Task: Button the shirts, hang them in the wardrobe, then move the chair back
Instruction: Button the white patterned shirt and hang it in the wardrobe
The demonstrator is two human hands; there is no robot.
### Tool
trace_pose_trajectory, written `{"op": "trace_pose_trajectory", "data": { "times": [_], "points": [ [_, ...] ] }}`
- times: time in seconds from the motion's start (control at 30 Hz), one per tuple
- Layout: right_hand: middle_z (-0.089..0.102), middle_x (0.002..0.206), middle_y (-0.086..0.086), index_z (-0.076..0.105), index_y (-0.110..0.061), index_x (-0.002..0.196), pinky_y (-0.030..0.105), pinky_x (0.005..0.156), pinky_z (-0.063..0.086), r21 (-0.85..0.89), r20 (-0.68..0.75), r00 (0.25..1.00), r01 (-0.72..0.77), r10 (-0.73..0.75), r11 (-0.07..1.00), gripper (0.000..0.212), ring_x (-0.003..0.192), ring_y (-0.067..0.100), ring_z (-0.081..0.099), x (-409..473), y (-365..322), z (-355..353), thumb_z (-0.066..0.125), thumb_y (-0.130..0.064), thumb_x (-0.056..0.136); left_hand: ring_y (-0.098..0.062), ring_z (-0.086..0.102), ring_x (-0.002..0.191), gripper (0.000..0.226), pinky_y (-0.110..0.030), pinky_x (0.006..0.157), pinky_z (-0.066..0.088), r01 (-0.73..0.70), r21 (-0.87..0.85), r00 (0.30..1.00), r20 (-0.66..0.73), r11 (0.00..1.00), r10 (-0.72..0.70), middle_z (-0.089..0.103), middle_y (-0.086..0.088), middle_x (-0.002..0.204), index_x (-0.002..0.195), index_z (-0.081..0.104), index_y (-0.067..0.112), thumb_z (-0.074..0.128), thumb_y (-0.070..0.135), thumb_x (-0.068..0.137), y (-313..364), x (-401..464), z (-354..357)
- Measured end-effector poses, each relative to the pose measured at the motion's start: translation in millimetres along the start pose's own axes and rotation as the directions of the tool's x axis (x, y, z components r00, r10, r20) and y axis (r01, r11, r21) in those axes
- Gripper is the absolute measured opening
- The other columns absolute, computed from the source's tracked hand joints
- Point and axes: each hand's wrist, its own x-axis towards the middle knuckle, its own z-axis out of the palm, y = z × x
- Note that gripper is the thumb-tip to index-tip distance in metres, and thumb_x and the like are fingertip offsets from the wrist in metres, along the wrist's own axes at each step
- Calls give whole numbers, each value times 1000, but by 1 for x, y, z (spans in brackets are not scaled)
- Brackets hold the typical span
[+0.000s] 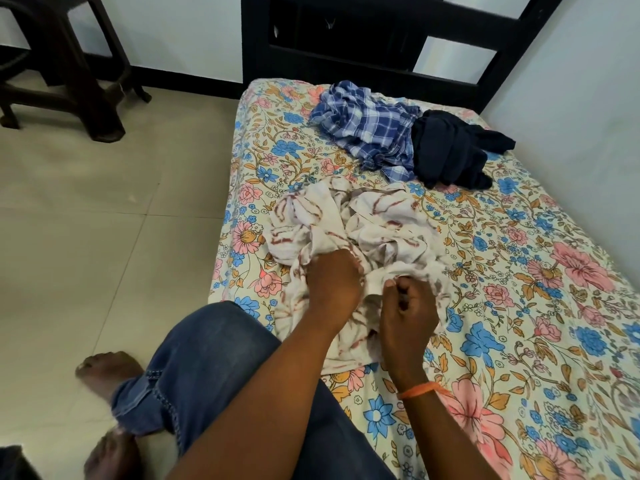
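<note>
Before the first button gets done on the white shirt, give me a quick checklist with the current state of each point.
1. Left hand grips the white shirt with red-brown print: ok.
2. Right hand pinches a fabric edge of that shirt: ok.
3. Shirt spread flat, placket lined up: not ok, it lies crumpled on the floral bedsheet.
4. Button and buttonhole located: cannot tell, neither shows.
5. Other garments out of the way: ok, the blue plaid shirt and dark garment lie further up the bed, apart from the white shirt.
6. Hanger within reach: cannot tell, none in view.
</note>
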Motion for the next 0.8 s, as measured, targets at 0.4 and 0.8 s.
{"op": "trace_pose_trajectory", "data": {
  "times": [0.4,0.8],
  "points": [
    [72,93,8,72,-17,83,49,81,60,396,-36,813,-522,581,755,6,85,28,68,65,-8,-18,70,-13,86,-3,52,67,28,-24,56,37,-180,-206,976,-162,962,148,55,11,69,70,50,26,58,13,93,1,-26,-22],
    [62,91,3,70,-12,92,42,64,54,-72,110,977,188,-180,979,5,75,17,59,7,-42,0,69,-17,93,-14,62,74,17,-40,73,52,-156,-301,987,-81,941,137,67,1,77,79,64,14,53,7,90,8,-31,-24]
  ]
}}
